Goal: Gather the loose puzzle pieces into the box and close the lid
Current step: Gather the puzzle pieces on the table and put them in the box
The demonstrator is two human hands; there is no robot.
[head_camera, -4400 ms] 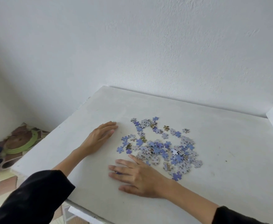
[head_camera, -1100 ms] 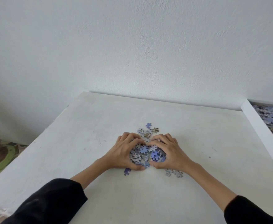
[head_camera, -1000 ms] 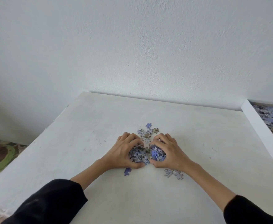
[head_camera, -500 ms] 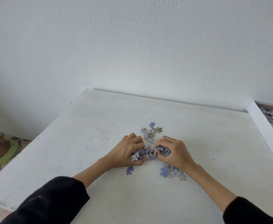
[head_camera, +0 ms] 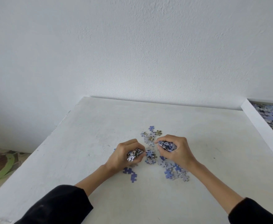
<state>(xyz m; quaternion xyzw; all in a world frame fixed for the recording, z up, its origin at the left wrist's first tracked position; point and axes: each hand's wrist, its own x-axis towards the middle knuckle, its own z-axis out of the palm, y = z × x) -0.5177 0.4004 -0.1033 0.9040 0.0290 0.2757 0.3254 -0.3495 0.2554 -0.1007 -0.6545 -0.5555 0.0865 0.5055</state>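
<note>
Blue, grey and tan puzzle pieces lie scattered in the middle of the white table. My left hand grips a handful of pieces just above the table. Beside it, my right hand holds a second handful, fingers curled round it. Loose pieces remain between the hands, beyond them, and nearer me. Two blue ones lie by my left wrist. The white box, holding several pieces, stands at the table's right edge, partly out of frame. No lid is visible.
A white wall rises right behind the table. To the left, past the table edge, is a patterned floor with a green ring. My black sleeves cover both forearms near the bottom of the view.
Both hands, which had cupped the pile together, have closed on separate handfuls and drawn slightly apart and up. More loose pieces now show between and below them.
</note>
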